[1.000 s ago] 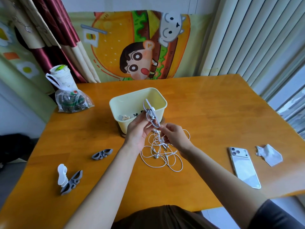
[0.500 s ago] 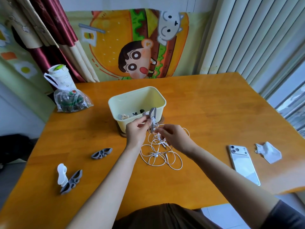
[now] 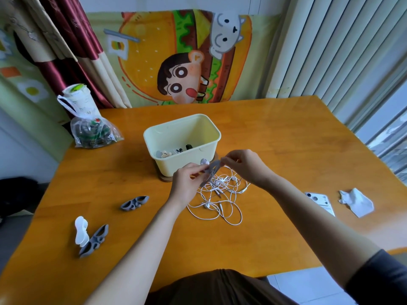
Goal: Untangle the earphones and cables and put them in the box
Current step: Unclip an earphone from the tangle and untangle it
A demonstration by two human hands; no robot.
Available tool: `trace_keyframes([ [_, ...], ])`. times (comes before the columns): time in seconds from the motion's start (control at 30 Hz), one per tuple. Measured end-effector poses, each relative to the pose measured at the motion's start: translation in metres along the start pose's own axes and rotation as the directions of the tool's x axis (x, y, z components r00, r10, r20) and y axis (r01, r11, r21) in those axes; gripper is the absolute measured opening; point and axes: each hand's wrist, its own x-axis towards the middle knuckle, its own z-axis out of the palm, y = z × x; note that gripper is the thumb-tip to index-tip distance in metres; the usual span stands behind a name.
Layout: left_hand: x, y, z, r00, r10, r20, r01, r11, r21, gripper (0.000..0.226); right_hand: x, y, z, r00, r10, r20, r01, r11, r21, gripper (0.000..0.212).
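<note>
From the head camera, an orange-brown wooden table with a glossy top carries everything. Near its middle stands the box, a pale yellow plastic tub with rounded corners and an open top. It rests on a round brown base, and a few small dark and beige items lie on its floor.

Directly in front of the box, both hands are raised just above the table. The left hand has its fingers curled, pinching the lower end of a flat grey winder clip. The right hand pinches the clip's upper end between thumb and fingertips. The clip and the hands cover part of the box's front wall.

Thin white earphone cables hang from the clip and spread in a loose tangle of loops on the table below the hands, with small earbuds and plugs among them. None of this tangle is inside the box.

To the left lie a second grey clip, and further out a third grey clip touching a white translucent one. A knotted clear plastic bag sits at the far left edge.

To the right are a white phone, lying back up, and beside it a crumpled tissue. Behind the table hang a cartoon cloth, a dark red curtain and pale vertical blinds.
</note>
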Motion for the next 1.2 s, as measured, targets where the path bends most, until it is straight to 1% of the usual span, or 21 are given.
trace_keyframes([
  [0.07, 0.0, 0.0, -0.001, 1.0, -0.005, 0.012, 0.005, 1.0, 0.002, 0.028, -0.001, 0.001, 0.001, 1.0, -0.011, -0.028, 0.011, 1.0, -0.009, 0.023],
  [0.23, 0.001, 0.003, -0.004, 0.999, -0.001, 0.053, 0.001, 1.0, 0.003, 0.03, -0.002, 0.003, 0.002, 0.988, -0.028, -0.149, 0.023, 0.999, -0.036, 0.018],
  [0.33, 0.004, 0.005, -0.008, 0.996, 0.003, 0.093, -0.002, 1.0, -0.011, 0.031, -0.001, 0.003, 0.002, 0.983, -0.026, -0.184, 0.019, 0.999, -0.037, 0.018],
  [0.43, 0.008, 0.005, -0.012, 0.989, -0.009, 0.148, 0.015, 0.999, -0.04, 0.031, -0.001, 0.002, 0.001, 0.984, -0.021, -0.176, 0.019, 1.0, -0.016, 0.02],
  [0.63, 0.013, 0.01, -0.026, 0.949, -0.073, 0.308, 0.117, 0.985, -0.128, 0.032, 0.002, -0.001, 0.001, 0.997, -0.023, -0.079, 0.028, 0.998, 0.06, 0.022],
  [0.73, 0.016, 0.015, -0.029, 0.94, -0.064, 0.336, 0.143, 0.966, -0.216, 0.037, 0.003, -0.004, 0.002, 0.995, -0.019, -0.094, 0.028, 0.995, 0.096, 0.017],
  [0.87, 0.017, 0.023, -0.025, 0.939, -0.035, 0.342, 0.149, 0.937, -0.316, 0.035, 0.004, -0.004, 0.001, 0.995, 0.018, -0.094, -0.002, 0.986, 0.165, 0.016],
  [0.93, 0.017, 0.029, -0.021, 0.949, -0.034, 0.315, 0.165, 0.902, -0.399, 0.032, 0.003, -0.002, 0.003, 0.995, 0.048, -0.089, -0.025, 0.97, 0.244, 0.018],
  [1.07, 0.018, 0.035, -0.013, 0.967, -0.092, 0.239, 0.213, 0.809, -0.548, 0.037, -0.004, 0.0, 0.012, 0.991, 0.113, -0.069, -0.07, 0.892, 0.447, 0.027],
  [1.2, 0.019, 0.032, -0.007, 0.966, -0.162, 0.202, 0.255, 0.723, -0.642, 0.029, -0.008, -0.004, 0.023, 0.989, 0.148, -0.014, -0.113, 0.808, 0.579, 0.029],
])
